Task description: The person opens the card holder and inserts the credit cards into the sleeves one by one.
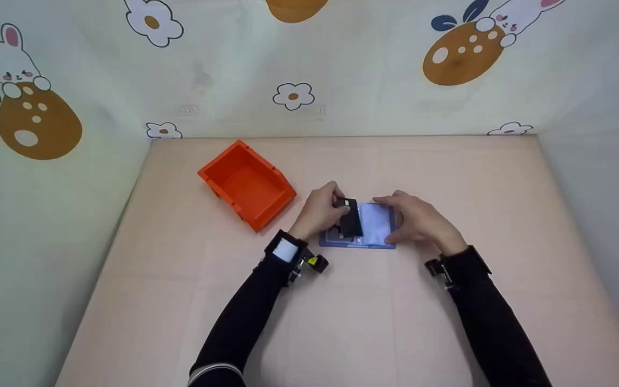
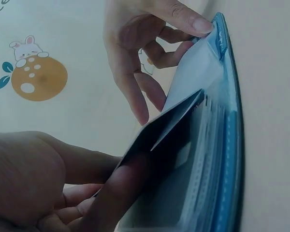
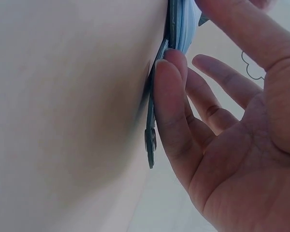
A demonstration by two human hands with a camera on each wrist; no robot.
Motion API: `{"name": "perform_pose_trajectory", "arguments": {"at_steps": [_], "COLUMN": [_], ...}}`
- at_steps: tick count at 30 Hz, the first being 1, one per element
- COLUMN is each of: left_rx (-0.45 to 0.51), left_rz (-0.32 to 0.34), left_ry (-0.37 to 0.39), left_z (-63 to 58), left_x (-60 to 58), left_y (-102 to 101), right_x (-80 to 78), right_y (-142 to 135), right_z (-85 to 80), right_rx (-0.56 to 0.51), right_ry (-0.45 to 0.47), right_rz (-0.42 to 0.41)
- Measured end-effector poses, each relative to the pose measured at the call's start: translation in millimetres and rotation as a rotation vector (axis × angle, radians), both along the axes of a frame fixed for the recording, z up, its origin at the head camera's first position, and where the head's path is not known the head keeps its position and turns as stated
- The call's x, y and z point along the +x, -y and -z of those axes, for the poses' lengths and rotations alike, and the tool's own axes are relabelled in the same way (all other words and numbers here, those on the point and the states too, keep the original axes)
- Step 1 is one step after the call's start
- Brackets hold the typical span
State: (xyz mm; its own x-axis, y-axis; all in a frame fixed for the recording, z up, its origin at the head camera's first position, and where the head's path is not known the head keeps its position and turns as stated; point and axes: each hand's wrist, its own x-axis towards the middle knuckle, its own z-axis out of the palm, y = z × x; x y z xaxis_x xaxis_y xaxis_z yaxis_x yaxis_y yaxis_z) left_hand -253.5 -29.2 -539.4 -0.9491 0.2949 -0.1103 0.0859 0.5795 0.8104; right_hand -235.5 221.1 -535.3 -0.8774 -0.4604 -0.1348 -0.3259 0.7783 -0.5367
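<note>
An opened blue card holder (image 1: 376,224) with clear plastic sleeves lies on the table. My left hand (image 1: 317,211) pinches a black card (image 1: 351,224) between thumb and fingers, tilted up over the left side of the holder. In the left wrist view, the card (image 2: 171,118) stands at an angle by the stacked clear sleeves (image 2: 203,159); whether its lower edge is inside one I cannot tell. My right hand (image 1: 419,219) holds the holder's right side at its edge. The right wrist view shows its fingers beside a dark strap (image 3: 151,140) with a snap.
An orange plastic bin (image 1: 250,185) sits on the table left of my hands, near the back. The pale table (image 1: 352,322) meets a patterned wall covering (image 1: 223,70) behind and at both sides.
</note>
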Motion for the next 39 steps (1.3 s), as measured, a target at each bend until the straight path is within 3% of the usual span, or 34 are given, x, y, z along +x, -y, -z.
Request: {"name": "perform_pose_trajectory", "arguments": {"at_steps": [10, 19, 26, 32, 36, 39], "left_rx": [-0.014, 0.002, -0.094, -0.114, -0.196, -0.281], "left_rz": [0.024, -0.01, -0.008, -0.005, 0.028, 0.096], "left_ry": [-0.004, 0.006, -0.112, -0.119, -0.136, -0.142], "left_z": [1.6, 3.2, 6.1, 2.8, -7.0, -16.6], "left_x": [4.6, 8.9, 11.2, 13.1, 19.3, 29.5], "left_y": [-4, -11, -19, -21, -24, -30], "right_x": [0.6, 0.9, 0.2, 0.6, 1.5, 2.6], "right_y": [0, -1, -2, -3, -3, -2], "right_z": [1.6, -0.6, 0.3, 1.2, 0.5, 0.0], "right_rx": [0.011, 0.015, 0.012, -0.006, -0.016, -0.019], "right_ry": [0.007, 0.011, 0.007, -0.004, 0.0, -0.011], "right_rz": [0.002, 0.004, 0.009, -0.004, -0.001, 0.0]}}
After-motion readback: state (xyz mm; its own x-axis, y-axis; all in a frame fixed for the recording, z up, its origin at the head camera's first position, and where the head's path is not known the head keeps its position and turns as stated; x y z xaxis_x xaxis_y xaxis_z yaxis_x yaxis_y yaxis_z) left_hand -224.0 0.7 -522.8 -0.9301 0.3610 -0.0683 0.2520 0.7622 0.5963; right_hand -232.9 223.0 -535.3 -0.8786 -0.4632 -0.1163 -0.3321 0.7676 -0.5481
